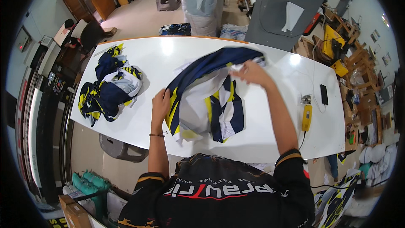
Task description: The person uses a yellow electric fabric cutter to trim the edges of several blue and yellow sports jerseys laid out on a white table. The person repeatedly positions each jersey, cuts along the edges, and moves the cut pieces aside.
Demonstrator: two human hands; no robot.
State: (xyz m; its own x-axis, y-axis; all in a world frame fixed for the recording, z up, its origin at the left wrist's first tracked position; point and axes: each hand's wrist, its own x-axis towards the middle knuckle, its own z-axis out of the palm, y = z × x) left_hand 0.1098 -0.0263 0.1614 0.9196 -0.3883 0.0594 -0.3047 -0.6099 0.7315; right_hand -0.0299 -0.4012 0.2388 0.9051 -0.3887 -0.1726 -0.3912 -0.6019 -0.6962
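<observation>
a navy, white and yellow garment (pixel 198 67) spreads over a white table (pixel 278 135); left hand (pixel 160 104) grips its left edge, right hand (pixel 255 75) blurs at its far side, grip unclear. likely light, limp cloth, best held by edges.

Your right hand (pixel 252 74) looks blurred, so you cannot tell exactly how its fingers meet the fabric (pixel 198 71). Your left hand (pixel 160 102) hides a bit of the fabric's edge. The lower border cuts off your black shirt (pixel 236 209).
</observation>
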